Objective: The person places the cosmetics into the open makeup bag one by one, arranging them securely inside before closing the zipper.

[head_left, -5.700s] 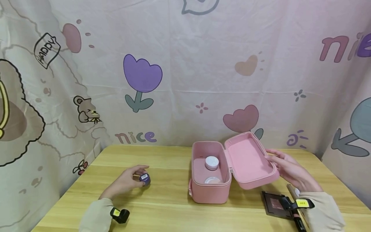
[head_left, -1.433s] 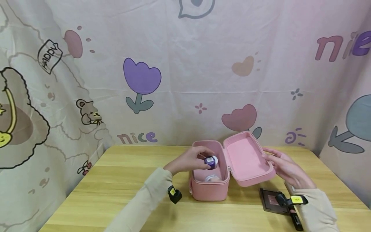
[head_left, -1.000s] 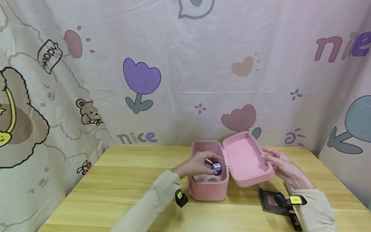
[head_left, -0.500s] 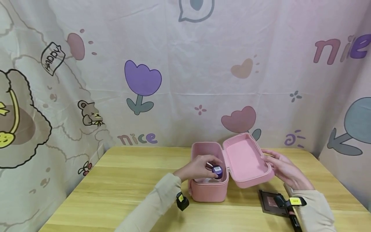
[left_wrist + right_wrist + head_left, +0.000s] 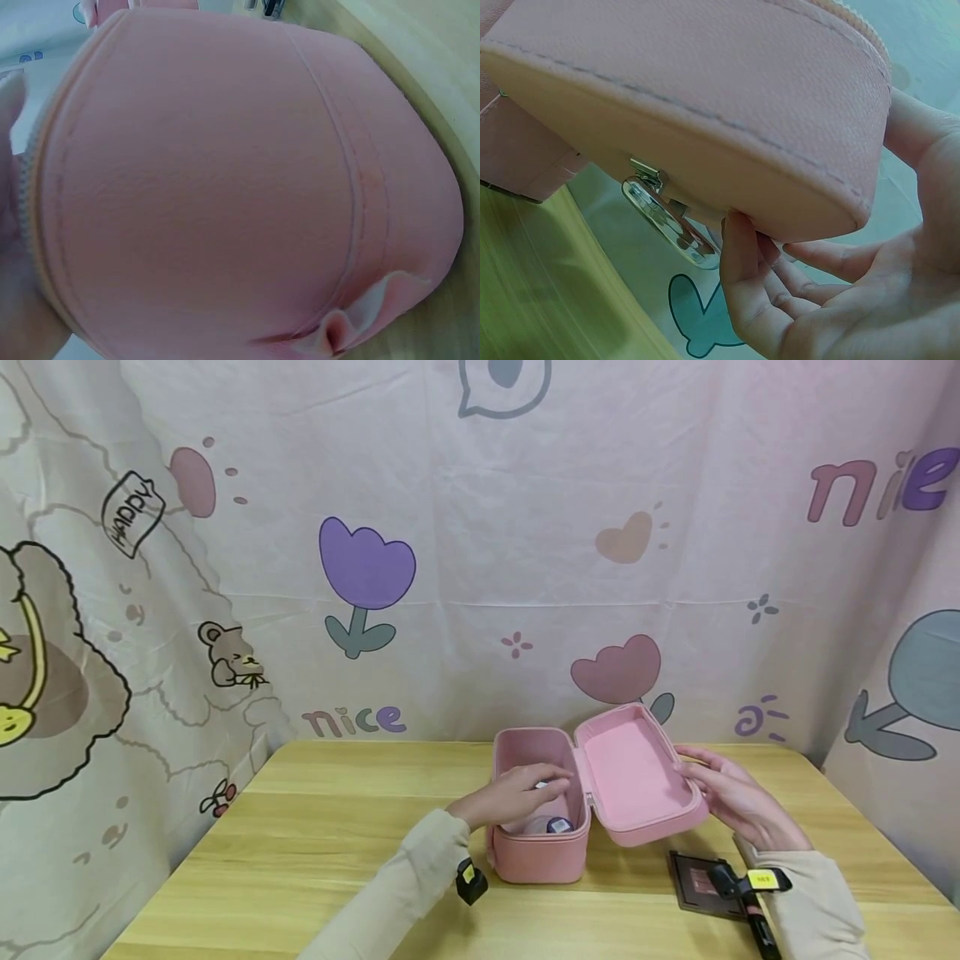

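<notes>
A pink zippered case stands on the table with its lid swung out to the right. Over its opening, my left hand reaches in with fingers extended and nothing held. Below the fingers, a small purple jar lies in the case beside a pale round jar. A white jar lid peeks out from behind the left hand. My right hand holds the lid by its outer edge. In the right wrist view, a shiny metal handle hangs from the lid's outside.
A dark eyeshadow palette lies on the wooden table below the right forearm. Beside it is a black-handled brush-like stick, partly hidden by the wrist camera. A printed curtain hangs behind the table.
The left hand has carried the purple jar from the table's left side into the case and let go of it; its fingers have straightened. The right hand keeps its hold on the lid.
</notes>
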A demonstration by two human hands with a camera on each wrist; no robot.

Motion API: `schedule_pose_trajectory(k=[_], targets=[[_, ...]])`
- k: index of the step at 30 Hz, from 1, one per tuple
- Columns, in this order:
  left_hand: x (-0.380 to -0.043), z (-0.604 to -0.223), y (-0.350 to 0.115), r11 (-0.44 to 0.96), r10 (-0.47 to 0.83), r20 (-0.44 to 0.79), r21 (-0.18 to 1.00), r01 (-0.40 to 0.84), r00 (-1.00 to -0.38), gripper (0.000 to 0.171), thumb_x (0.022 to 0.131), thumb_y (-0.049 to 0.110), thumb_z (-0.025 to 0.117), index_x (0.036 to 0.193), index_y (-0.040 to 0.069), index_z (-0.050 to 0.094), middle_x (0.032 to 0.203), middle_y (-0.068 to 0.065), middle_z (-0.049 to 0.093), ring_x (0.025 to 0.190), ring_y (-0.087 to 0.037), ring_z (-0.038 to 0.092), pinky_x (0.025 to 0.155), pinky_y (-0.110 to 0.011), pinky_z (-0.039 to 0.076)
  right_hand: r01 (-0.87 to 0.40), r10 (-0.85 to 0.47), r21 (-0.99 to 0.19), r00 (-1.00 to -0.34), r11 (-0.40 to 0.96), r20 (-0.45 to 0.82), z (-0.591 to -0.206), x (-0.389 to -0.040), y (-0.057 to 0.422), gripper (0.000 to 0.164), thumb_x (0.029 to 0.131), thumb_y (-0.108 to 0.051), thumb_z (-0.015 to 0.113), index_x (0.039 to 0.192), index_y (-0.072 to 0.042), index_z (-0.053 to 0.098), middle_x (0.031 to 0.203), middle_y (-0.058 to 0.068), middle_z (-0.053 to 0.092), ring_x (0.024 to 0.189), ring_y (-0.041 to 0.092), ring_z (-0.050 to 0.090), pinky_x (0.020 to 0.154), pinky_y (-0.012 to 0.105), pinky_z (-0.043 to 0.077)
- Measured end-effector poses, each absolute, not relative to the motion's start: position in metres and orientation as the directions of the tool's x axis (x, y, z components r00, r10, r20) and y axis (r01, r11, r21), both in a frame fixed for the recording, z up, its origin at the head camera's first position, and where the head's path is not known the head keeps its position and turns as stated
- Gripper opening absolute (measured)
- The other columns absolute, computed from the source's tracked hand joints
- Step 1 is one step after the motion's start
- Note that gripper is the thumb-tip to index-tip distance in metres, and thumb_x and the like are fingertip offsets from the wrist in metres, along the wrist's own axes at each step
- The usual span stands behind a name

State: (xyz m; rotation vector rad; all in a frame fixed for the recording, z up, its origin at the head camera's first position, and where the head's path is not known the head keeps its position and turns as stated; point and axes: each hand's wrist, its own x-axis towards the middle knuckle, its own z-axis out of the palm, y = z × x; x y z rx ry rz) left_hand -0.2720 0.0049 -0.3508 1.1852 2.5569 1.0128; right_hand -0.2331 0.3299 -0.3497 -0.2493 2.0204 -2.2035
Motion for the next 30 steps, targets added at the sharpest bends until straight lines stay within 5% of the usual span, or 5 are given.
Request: schedule_pose_trajectory(k=[6, 16, 26, 30], targets=[[-0.269, -0.348, 0.003, 0.446, 0.704, 0.136, 0.679, 0.584, -0.697, 0.048, 0.107, 0.032, 0.026, 0.137, 0.007, 0.054, 0.139, -0.005, 0.052, 0.129, -0.018, 0.046, 0.106, -0.032, 0.035, -0.010, -0.210, -0.997, -0.977, -0.077, 0.026, -0.348, -0.233, 0.329, 0.058, 0.098, -0.008, 0.053, 0.141, 0.013, 0.021, 0.105, -0.001, 0.061, 0.091, 0.012, 0.062, 0.077, 0.028, 0.053], [-0.264, -0.346, 0.000, 0.417, 0.697, 0.255, 0.617, 0.668, -0.670, 0.048, 0.106, 0.031, 0.026, 0.137, 0.008, 0.053, 0.141, -0.007, 0.051, 0.133, -0.022, 0.040, 0.110, -0.037, 0.028, -0.020, -0.226, -0.996, -0.973, -0.092, 0.040, -0.348, -0.231, 0.330, 0.043, 0.098, -0.008, 0.053, 0.136, 0.004, 0.036, 0.106, -0.002, 0.061, 0.091, 0.012, 0.062, 0.077, 0.027, 0.053], [-0.254, -0.361, -0.010, 0.404, 0.610, 0.466, 0.512, 0.758, -0.641, 0.047, 0.095, 0.026, 0.052, 0.137, 0.005, 0.052, 0.152, -0.013, 0.032, 0.142, -0.035, 0.017, 0.109, -0.061, 0.017, -0.023, -0.239, -0.994, -0.970, -0.103, 0.047, -0.350, -0.232, 0.331, 0.048, 0.098, -0.008, 0.052, 0.139, 0.008, 0.031, 0.106, -0.001, 0.062, 0.091, 0.012, 0.061, 0.077, 0.027, 0.053], [-0.249, -0.380, -0.024, 0.373, 0.531, 0.546, 0.536, 0.757, -0.648, 0.052, 0.090, 0.016, 0.051, 0.140, 0.002, 0.044, 0.154, -0.020, 0.020, 0.140, -0.039, 0.011, 0.105, -0.066, 0.017, -0.030, -0.241, -0.995, -0.969, -0.097, 0.053, -0.353, -0.233, 0.331, 0.052, 0.098, -0.007, 0.052, 0.140, 0.013, 0.027, 0.105, -0.001, 0.062, 0.090, 0.012, 0.062, 0.076, 0.027, 0.053]])
